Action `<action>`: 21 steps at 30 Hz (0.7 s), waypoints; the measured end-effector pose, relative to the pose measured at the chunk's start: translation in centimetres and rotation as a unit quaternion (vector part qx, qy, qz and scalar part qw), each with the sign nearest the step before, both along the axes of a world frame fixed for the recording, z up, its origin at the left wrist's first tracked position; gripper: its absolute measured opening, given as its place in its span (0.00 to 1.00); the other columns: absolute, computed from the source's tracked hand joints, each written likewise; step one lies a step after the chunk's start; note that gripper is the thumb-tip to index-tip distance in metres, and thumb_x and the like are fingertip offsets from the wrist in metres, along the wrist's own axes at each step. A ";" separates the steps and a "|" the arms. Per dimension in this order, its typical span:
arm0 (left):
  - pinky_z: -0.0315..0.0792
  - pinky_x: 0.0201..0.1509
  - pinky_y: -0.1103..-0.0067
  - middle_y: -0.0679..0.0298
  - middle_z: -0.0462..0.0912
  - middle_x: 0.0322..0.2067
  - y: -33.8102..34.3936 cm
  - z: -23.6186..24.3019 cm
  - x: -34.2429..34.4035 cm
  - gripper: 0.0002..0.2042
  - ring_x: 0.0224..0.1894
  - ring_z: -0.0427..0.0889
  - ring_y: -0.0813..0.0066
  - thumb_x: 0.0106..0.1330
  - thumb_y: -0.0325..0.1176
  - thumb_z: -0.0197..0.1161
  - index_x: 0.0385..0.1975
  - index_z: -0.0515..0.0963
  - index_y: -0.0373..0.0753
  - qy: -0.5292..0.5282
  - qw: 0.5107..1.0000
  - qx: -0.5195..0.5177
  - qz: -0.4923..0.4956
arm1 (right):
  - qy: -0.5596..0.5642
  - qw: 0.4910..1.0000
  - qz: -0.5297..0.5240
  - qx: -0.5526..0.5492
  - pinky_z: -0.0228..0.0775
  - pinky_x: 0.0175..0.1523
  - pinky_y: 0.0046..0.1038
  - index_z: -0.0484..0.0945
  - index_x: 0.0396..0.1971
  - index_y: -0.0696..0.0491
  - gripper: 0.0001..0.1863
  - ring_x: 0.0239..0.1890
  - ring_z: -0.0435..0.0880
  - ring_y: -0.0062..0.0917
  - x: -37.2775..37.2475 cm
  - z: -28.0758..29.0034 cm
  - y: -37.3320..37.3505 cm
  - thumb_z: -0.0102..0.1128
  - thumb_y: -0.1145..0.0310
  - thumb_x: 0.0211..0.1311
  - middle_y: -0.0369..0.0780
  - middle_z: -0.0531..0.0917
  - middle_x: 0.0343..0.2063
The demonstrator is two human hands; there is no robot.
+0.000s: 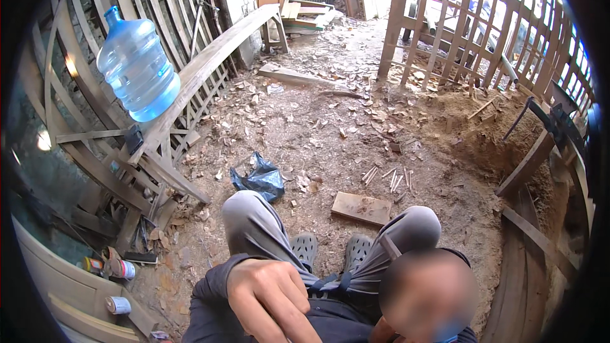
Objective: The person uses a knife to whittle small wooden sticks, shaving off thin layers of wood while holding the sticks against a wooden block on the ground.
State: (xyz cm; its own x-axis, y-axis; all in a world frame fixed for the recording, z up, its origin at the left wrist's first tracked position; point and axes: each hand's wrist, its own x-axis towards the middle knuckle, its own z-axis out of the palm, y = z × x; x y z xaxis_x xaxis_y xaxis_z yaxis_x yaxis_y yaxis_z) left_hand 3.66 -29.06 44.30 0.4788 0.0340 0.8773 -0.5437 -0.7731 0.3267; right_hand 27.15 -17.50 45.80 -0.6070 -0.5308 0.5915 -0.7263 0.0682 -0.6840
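My left hand (270, 295) is at the lower edge, in front of my lap, back of the hand upward. Its fingers are bent and close together, pointing down; the fingertips and anything in them are out of sight. A round blur covers my right hand's area (427, 297), so its fingers cannot be made out. From the top of that blur a narrow, flat grey-brown strip (389, 246) sticks out over my right thigh. Beyond my knees lies a wooden block (361, 208), with several thin short sticks (398, 181) on the ground behind it.
A black plastic bag (258, 179) lies beyond my left knee. A blue water jug (139, 67) stands on the long wooden bench (210, 57) at left. Cans (118, 305) stand at lower left. Slatted wooden panels (470, 25) and a soil mound (486, 127) are at right. Leaves litter the ground.
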 end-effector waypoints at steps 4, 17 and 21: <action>0.61 0.16 0.76 0.46 0.82 0.34 -0.4 0.3 -0.1 0.08 0.14 0.69 0.71 0.72 0.24 0.53 0.34 0.78 0.28 -0.019 0.988 -0.094 -0.120 | -0.031 0.998 0.018 -0.049 0.82 0.33 0.37 0.77 0.35 0.65 0.22 0.32 0.86 0.53 0.2 -0.6 -0.8 0.46 0.58 0.75 0.68 0.72 0.53; 0.65 0.16 0.81 0.62 0.80 0.30 -0.9 2.8 -0.5 0.04 0.16 0.73 0.76 0.60 0.29 0.61 0.28 0.81 0.37 0.093 0.979 -0.022 0.180 | 0.138 0.972 -0.042 -0.184 0.55 0.13 0.16 0.86 0.33 0.62 0.09 0.12 0.71 0.16 -4.3 -0.5 -0.1 0.59 0.74 0.68 0.46 0.81 0.24; 0.46 0.15 0.85 0.68 0.85 0.27 0.3 3.1 -2.2 0.02 0.13 0.54 0.86 0.63 0.31 0.69 0.30 0.87 0.47 0.009 0.976 0.005 0.219 | 0.114 0.973 -0.115 -0.163 0.53 0.13 0.15 0.87 0.33 0.55 0.05 0.12 0.68 0.12 -3.7 1.2 2.2 0.65 0.71 0.64 0.41 0.81 0.29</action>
State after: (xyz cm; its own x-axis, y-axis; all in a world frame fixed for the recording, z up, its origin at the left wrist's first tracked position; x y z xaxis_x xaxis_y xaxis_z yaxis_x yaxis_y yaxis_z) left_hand 1.44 -28.79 47.39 0.4359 0.2303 0.8701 -0.1538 -0.9334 0.3241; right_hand 23.47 -15.28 46.97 -0.5219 -0.1582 0.8382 -0.8522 0.0542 -0.5203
